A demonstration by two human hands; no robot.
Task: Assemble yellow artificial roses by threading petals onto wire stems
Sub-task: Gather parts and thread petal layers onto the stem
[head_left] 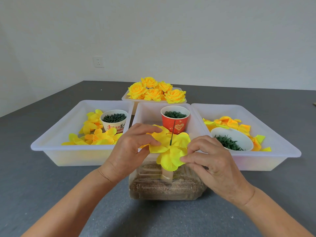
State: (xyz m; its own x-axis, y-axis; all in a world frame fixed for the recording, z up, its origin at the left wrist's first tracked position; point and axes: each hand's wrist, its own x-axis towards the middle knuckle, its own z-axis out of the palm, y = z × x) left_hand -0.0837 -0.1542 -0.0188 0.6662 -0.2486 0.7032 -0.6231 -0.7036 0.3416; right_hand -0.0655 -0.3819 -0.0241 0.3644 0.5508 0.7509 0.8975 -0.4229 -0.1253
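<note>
Petal layer [171,147] sits on wire stem [172,134]; L hand [130,151] pinches its left edge, R hand [210,159] pinches front petal. Stand [167,175] below.

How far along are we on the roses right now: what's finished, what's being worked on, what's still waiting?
Done: five finished yellow roses lie in the back tray. In hand: the left hand and right hand pinch a yellow petal layer threaded on the upright green wire stem. Left: loose petals in the left tray and right tray, and green parts in the cups, await assembly.
</note>
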